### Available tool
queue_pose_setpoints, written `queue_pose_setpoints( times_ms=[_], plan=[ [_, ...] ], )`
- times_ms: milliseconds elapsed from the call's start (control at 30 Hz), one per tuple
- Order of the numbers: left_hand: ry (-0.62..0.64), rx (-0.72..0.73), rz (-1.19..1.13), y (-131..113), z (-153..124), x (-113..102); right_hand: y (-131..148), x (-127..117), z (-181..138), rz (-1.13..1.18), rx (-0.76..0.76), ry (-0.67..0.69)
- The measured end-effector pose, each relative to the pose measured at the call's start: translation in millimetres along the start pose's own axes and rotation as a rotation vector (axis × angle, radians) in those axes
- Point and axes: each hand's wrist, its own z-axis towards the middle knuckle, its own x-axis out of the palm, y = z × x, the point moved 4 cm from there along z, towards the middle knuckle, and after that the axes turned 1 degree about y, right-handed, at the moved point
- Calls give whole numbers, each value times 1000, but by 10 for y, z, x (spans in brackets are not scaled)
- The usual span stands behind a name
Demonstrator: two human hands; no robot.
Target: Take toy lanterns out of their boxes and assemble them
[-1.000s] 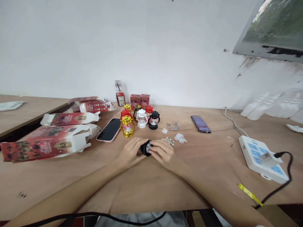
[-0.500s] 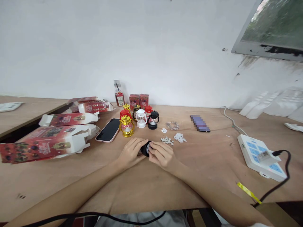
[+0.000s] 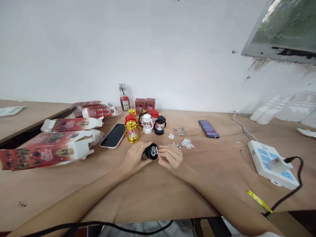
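Observation:
My left hand [image 3: 134, 157] is wrapped round a small black lantern [image 3: 148, 153], tilted so its open round base faces me. Inside the base a pale disc-shaped recess shows. My right hand [image 3: 172, 159] pinches a small white piece [image 3: 157, 150] at the right rim of that base; its exact shape is too small to make out. Just beyond the right hand lie several small round silvery cells [image 3: 176, 145], partly hidden by its fingers. Small white pieces [image 3: 187, 144] are heaped to their right. Miniature lanterns in gold, red, white [image 3: 147, 124] and black [image 3: 160, 125] stand behind my hands.
A phone [image 3: 113, 136] lies left of the lanterns, another [image 3: 208, 128] at right. Opened red cartons [image 3: 49, 148] cover the left side. Metal rings [image 3: 180, 131] lie mid-table. Two red boxes [image 3: 150, 104] stand near the wall. A power strip [image 3: 271, 164] with a cable is at right.
The lantern's base has turned further toward me, showing its inside. My right hand has drawn slightly right, off the base's middle to its rim, the white piece now visible in its fingertips.

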Motion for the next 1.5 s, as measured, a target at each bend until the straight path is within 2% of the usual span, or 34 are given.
queue_pose_setpoints(
  times_ms=[167,400,533,600,667,733,867,1000,1300,1500],
  plan=[
    [-23,-64,20,118,-15,-8,-180,-79,-4,-176,90,46],
    [5,-95,22,145,-23,-3,-730,-89,-206,-600,532,434],
    [10,-71,7,122,-28,-4,-842,-183,-237,-802,555,457],
    [6,-57,-2,116,-30,-6,-846,-208,-214,-833,542,445],
    [11,-45,-12,106,-29,-5,-805,-204,-167,-767,515,406],
    [24,-27,-24,81,-24,-2,-701,-180,-104,-604,454,329],
    [52,27,-32,-13,-3,-5,-359,-126,3,-265,287,165],
    [43,88,-47,-95,15,-14,-74,-70,34,-85,157,123],
    [58,135,-49,-112,19,-8,-4,-7,13,54,88,127],
    [36,140,-50,-96,7,5,28,5,-5,43,72,123]
  ],
)
